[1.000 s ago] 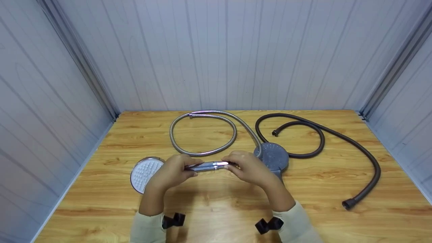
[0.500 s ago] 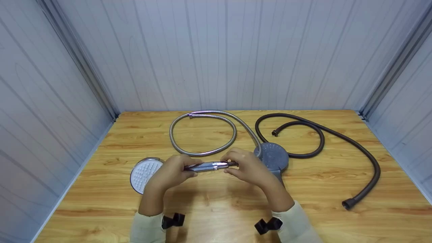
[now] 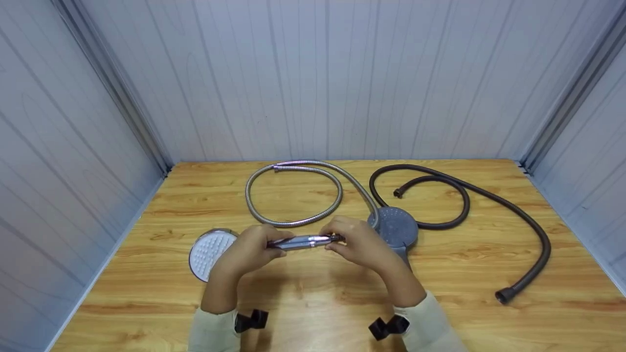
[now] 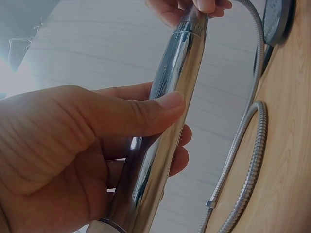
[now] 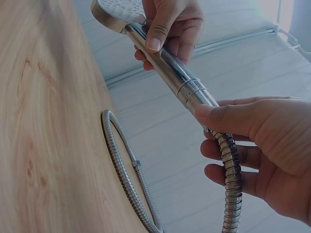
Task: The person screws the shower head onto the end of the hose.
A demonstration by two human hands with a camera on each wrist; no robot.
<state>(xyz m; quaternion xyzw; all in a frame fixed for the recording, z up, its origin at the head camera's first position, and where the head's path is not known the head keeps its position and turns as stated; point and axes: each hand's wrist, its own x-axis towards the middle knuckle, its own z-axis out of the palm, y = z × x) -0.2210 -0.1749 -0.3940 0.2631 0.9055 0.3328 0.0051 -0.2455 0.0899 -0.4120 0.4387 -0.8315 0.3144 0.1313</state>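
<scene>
Above the table's front half, my left hand (image 3: 249, 250) grips the handle of a chrome shower head (image 3: 211, 255), which has a round white nozzle face at the left. In the left wrist view the thumb lies across the shiny handle (image 4: 170, 116), with fingers behind it. My right hand (image 3: 359, 244) pinches the connector where a ribbed silver hose (image 5: 232, 184) meets the handle's end, as the right wrist view shows. Hose and handle are in line there; the threads are hidden. The silver hose loops across the table behind my hands.
A grey shower head (image 3: 393, 229) lies just right of my right hand, its handle partly hidden by the forearm. A dark hose (image 3: 530, 220) curls over the table's right side. White panels (image 3: 313, 83) enclose the wooden table (image 3: 313, 318) at the back and sides.
My right fingers have shifted at the connector, and more of the hose end shows between them than a second ago. The left hand and the shower head have barely moved.
</scene>
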